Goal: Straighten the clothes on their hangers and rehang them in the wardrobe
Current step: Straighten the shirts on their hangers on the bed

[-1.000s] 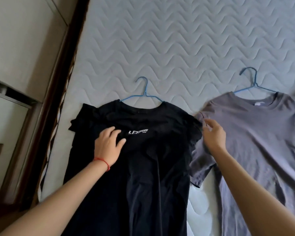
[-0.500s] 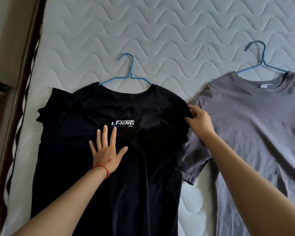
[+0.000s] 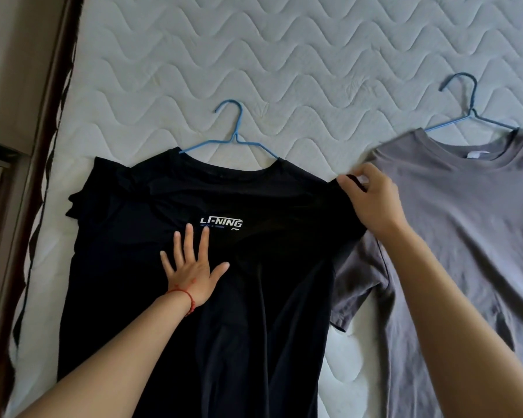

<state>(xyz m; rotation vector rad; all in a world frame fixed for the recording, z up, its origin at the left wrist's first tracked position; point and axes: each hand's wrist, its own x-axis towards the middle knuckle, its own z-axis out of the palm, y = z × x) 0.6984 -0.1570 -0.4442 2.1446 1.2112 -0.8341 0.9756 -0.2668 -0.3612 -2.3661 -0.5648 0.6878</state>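
A black T-shirt on a blue hanger is laid flat on the quilted mattress, near its left edge. The left hand is pressed on the chest with fingers spread. The shirt's shoulder is pinched by the right hand. A grey T-shirt is laid just beside, its sleeve partly covered.

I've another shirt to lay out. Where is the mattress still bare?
Bare mattress lies above both collars, around the hanger hooks. A narrow strip runs between the black shirt and grey shirt lower down. Crowded where the right hand works.
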